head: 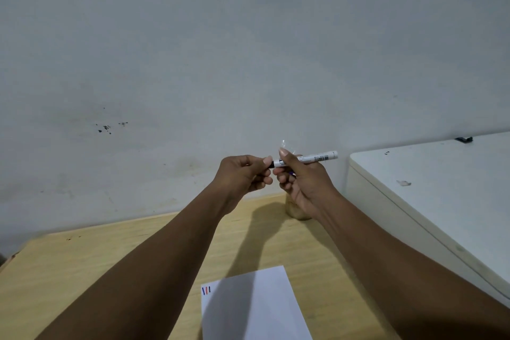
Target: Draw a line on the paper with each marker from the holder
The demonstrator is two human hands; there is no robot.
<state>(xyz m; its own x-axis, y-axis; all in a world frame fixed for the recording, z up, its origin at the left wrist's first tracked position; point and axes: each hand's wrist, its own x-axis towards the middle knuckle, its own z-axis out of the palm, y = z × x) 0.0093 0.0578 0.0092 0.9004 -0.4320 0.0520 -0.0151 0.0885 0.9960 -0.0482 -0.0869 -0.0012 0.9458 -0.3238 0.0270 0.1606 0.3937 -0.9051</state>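
Both hands are raised in front of the wall, above the table. My right hand (300, 179) grips a white marker (314, 158) by its barrel, held level with its rear end pointing right. My left hand (244, 174) pinches the marker's dark left end, which looks like the cap. The white paper (256, 309) lies near the table's front edge, with a blue, a red and a black short line (206, 290) in its top left corner. The holder (296, 211), a clear glass, stands behind my right wrist and is mostly hidden.
A light wooden table (96, 265) sits against a stained white wall. A white appliance or cabinet top (441, 190) stands higher than the table on the right, close to my right forearm. A small dark object (463, 139) lies at its far edge.
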